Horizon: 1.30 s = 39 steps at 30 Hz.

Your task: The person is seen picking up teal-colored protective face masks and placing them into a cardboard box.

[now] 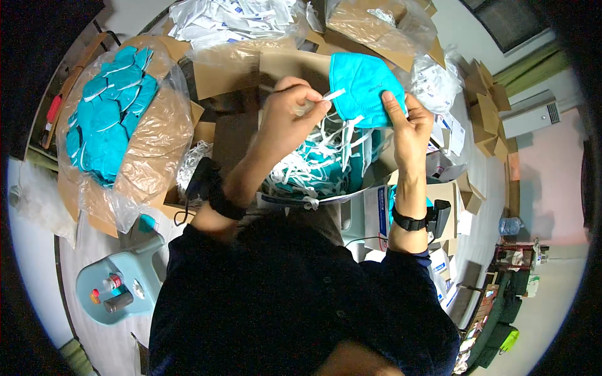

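My right hand (409, 122) holds a folded teal face mask (362, 84) by its right edge, above an open box. My left hand (291, 113) pinches the mask's white strap (331, 96) at the mask's left side and pulls it taut. Under both hands lies a cardboard box (351, 191) full of teal masks with tangled white straps (316, 164). Each wrist wears a black band with a small black device.
At left, a plastic-lined cardboard box (147, 147) holds stacked teal masks (110, 113). White packets in plastic bags (226, 22) and flat cardboard boxes (486, 109) lie beyond. A light blue stool (122, 285) with small bottles stands at lower left.
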Each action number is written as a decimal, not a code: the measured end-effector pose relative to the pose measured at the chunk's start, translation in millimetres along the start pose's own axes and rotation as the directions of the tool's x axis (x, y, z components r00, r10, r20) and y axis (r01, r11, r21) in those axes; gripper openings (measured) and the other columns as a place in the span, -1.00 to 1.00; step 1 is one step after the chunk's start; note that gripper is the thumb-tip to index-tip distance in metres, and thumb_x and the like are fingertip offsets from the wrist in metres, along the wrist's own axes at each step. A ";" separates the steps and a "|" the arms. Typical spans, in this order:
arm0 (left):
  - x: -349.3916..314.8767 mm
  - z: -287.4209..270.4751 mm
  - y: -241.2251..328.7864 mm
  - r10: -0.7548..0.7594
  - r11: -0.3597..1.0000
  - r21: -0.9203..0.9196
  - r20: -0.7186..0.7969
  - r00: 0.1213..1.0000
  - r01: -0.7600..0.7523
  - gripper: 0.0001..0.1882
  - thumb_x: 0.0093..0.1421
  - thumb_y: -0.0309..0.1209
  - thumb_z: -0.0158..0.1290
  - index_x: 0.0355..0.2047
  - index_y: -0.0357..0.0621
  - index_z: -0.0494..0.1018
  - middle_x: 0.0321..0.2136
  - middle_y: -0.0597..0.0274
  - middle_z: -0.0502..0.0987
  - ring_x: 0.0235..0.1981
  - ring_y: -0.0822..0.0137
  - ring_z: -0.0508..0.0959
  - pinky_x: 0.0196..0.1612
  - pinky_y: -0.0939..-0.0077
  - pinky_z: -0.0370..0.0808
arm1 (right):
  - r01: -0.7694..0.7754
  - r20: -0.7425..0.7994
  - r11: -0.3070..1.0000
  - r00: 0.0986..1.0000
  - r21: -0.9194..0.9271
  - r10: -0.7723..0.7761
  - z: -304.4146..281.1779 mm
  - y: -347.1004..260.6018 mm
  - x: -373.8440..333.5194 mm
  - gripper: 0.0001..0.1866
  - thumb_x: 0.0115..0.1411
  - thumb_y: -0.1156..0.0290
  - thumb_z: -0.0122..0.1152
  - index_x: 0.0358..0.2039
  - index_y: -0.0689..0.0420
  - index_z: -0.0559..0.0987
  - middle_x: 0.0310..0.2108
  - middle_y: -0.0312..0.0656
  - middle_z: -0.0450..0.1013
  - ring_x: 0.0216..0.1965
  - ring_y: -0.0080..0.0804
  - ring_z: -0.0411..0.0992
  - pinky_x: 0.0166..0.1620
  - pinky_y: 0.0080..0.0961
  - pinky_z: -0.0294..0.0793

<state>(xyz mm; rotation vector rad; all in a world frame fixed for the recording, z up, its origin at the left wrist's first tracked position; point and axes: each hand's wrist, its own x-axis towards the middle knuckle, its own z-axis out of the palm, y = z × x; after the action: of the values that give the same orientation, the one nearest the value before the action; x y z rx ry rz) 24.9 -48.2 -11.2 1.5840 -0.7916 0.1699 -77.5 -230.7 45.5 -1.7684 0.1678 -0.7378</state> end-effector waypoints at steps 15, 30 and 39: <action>-17.2 10.3 1.6 -0.364 0.747 -0.421 0.388 0.847 0.514 -0.80 0.22 -0.34 0.09 -0.32 -0.26 0.54 -0.47 0.38 0.50 -0.48 0.57 0.42 -0.42 0.68 0.33 | -0.037 -0.069 0.999 0.997 -0.023 0.035 4.4 5.8 6.4 -0.84 0.18 0.44 0.27 -0.44 0.28 0.60 -0.50 -0.39 0.50 -0.47 -0.74 0.32 -0.38 -0.73 0.31; -12.9 -50.8 -49.6 -0.094 0.993 0.090 0.251 0.964 0.074 -0.84 0.12 -0.28 0.11 -0.37 -0.06 0.52 -0.41 0.16 0.51 -0.34 0.26 0.56 -0.32 0.44 0.46 | -0.268 -0.012 0.926 0.962 -0.265 0.275 -37.1 86.4 12.8 -0.79 0.19 0.32 0.28 -0.38 0.25 0.64 -0.48 -0.36 0.51 -0.50 -0.69 0.32 -0.37 -0.70 0.28; 5.6 -12.1 -12.6 -0.424 0.583 -0.338 0.649 0.631 0.739 -0.61 0.35 -0.10 -0.19 -0.36 -0.14 0.47 -0.45 0.29 0.51 -0.40 0.50 0.48 -0.47 0.68 0.24 | -0.149 -0.321 0.937 0.912 0.317 0.254 -63.9 70.9 -1.7 -0.84 0.24 0.34 0.19 -0.28 0.15 0.59 -0.55 -0.40 0.46 -0.65 -0.78 0.18 -0.59 -0.80 0.07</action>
<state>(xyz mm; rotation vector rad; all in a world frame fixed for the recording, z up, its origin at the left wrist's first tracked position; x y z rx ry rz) 40.3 -39.6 -16.2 1.2005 -0.5474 -0.9799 -96.5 -306.0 -10.1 -1.3062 0.4628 -0.8790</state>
